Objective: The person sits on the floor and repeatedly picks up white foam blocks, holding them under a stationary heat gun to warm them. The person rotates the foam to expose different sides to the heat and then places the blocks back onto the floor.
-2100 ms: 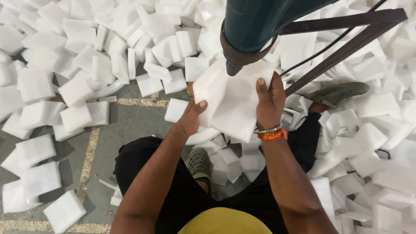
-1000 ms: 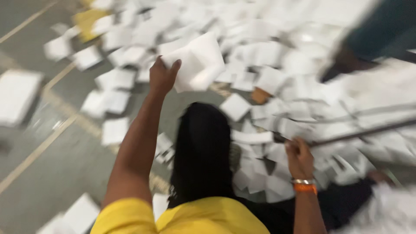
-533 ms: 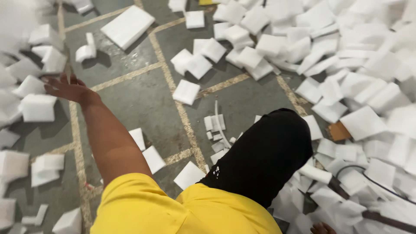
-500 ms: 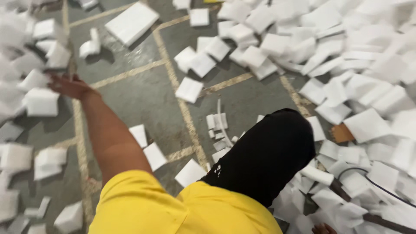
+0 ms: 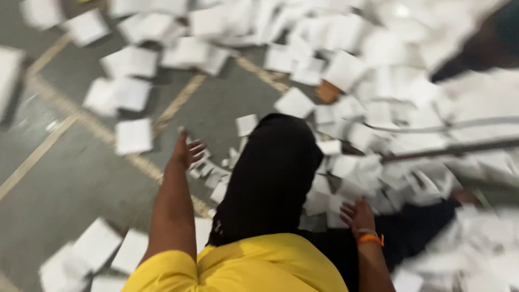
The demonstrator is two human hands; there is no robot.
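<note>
Seated on the grey tiled floor (image 5: 70, 178), the person is stretching the empty left hand (image 5: 186, 151), fingers spread, toward small white foam offcuts (image 5: 208, 170) beside the black-trousered knee (image 5: 278, 157), while the right hand (image 5: 357, 215) is resting, fingers loosely splayed, on white square foam pieces (image 5: 330, 192) piled right of that knee.

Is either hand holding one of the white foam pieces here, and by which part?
Neither. The left hand and right hand are open and empty above the foam pieces.
</note>
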